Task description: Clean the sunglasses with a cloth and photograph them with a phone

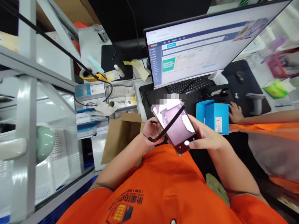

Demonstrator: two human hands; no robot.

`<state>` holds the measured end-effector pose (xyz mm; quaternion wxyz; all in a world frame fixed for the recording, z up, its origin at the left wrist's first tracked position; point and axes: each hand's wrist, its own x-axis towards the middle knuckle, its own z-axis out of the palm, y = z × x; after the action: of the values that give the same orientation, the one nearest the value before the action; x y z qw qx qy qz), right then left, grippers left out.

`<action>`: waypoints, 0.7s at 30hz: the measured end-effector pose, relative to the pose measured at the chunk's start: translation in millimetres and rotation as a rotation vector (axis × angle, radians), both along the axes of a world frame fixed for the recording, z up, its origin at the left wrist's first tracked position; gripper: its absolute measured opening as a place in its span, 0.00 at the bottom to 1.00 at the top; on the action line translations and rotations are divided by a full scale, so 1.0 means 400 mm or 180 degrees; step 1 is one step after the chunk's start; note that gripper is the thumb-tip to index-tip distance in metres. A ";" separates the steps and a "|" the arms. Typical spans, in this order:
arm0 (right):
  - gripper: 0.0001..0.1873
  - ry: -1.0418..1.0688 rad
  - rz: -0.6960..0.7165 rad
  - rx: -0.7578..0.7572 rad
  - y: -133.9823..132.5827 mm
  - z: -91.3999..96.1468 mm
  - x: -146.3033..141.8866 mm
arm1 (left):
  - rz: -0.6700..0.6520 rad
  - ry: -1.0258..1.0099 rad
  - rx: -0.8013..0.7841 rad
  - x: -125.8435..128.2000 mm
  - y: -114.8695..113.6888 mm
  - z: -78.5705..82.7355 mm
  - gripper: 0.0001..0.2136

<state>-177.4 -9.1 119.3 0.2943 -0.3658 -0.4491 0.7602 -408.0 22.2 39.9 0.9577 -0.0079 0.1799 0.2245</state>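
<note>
A smartphone (174, 127) with a lit camera screen lies tilted across my two hands, and a round white shutter button shows near its lower end. My right hand (206, 137) is shut around its right edge, fingers reaching over the back edge. My left hand (151, 132) is curled at its left side, gripping a black cord (167, 126) that runs diagonally across the screen. A thin loop of the cord hangs beside my left wrist. Just beyond my right hand stands a blue cardboard box (213, 117) with a white label.
A co-worker's hand (235, 112) rests on the desk mat at right, beside an orange sleeve. Ahead stand a curved monitor (187, 53) and black keyboard (190, 84). A brown cardboard box flap (121, 138) rises at left, near stacked papers. White metal shelving fills the left side.
</note>
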 end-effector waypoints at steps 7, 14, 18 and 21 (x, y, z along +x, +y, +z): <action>0.36 0.0011 0.0503 0.0117 0.072 -0.001 -0.053 | 0.0163 0.0149 0.0045 -0.020 0.010 0.034 0.21; 0.40 0.0202 0.0381 0.0114 0.074 -0.004 -0.044 | 0.0150 0.0275 -0.0090 -0.024 0.032 0.058 0.24; 0.36 0.0196 0.0395 0.0202 0.074 0.007 -0.039 | 0.0090 0.0230 -0.0082 -0.006 0.041 0.086 0.23; 0.34 0.0172 0.0386 0.0324 0.074 0.014 -0.040 | 0.0108 0.0237 -0.0121 0.002 0.045 0.098 0.19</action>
<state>-193.3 20.6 124.9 0.2779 -0.3018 -0.5004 0.7624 -407.3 40.4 79.3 0.9461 -0.0207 0.2195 0.2374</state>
